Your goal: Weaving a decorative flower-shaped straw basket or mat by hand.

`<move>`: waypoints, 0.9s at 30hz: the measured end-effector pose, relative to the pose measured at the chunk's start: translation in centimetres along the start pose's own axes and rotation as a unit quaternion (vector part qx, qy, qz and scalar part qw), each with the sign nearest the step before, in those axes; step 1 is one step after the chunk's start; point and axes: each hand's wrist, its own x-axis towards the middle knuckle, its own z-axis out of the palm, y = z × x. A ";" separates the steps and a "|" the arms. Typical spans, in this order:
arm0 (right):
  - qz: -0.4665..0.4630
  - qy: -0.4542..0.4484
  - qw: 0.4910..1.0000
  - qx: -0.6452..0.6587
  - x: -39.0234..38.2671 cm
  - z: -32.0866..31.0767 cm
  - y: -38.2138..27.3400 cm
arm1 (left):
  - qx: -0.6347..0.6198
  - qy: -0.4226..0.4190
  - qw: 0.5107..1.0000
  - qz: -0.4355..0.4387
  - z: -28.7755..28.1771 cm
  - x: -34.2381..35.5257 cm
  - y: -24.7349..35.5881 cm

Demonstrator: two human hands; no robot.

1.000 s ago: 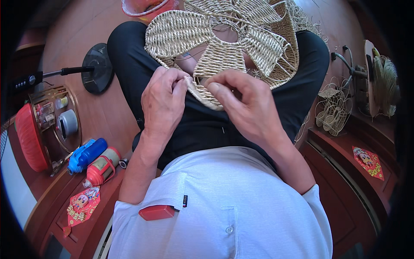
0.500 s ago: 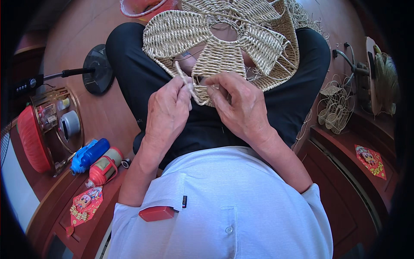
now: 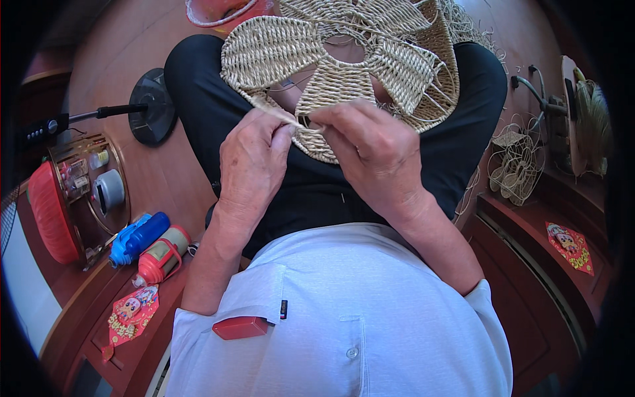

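Observation:
Across my lap lies a woven straw piece (image 3: 336, 89) with petal-shaped panels around a round central opening and a curved outer rim. At its near edge, my left hand (image 3: 254, 162) is closed, thumb against bent fingers, on a pale straw strand (image 3: 283, 117). The strand runs slantwise toward my right hand (image 3: 377, 149), whose thumb and fingers pinch together at its other end. Both hands are just in front of the nearest panel. The right fingertips are partly hidden, and motion softens the strand's outline.
A red bucket (image 3: 228, 12) stands beyond my left knee, and loose straw strands (image 3: 463, 23) lie past the right knee. To the left are a round black stand base (image 3: 151, 106), a blue bottle (image 3: 142, 237) and a red-and-beige flask (image 3: 164, 255). Wire frames (image 3: 514, 162) lean at right.
My right hand has risen slightly and turned. The strand, upright by my left hand before, now stretches between both hands. The loop below them no longer shows.

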 end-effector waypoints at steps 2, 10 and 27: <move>-0.117 0.059 0.991 0.006 1.7 -0.5 -0.4 | 0.027 -0.003 0.999 -0.028 0.1 0.0 0.1; 0.012 0.016 0.991 0.129 1.8 0.1 -1.6 | 0.010 0.064 0.997 0.031 1.4 -0.4 0.3; 0.030 -0.014 0.999 0.007 -2.4 2.5 1.0 | -0.241 -0.055 0.955 -0.162 0.3 0.7 0.6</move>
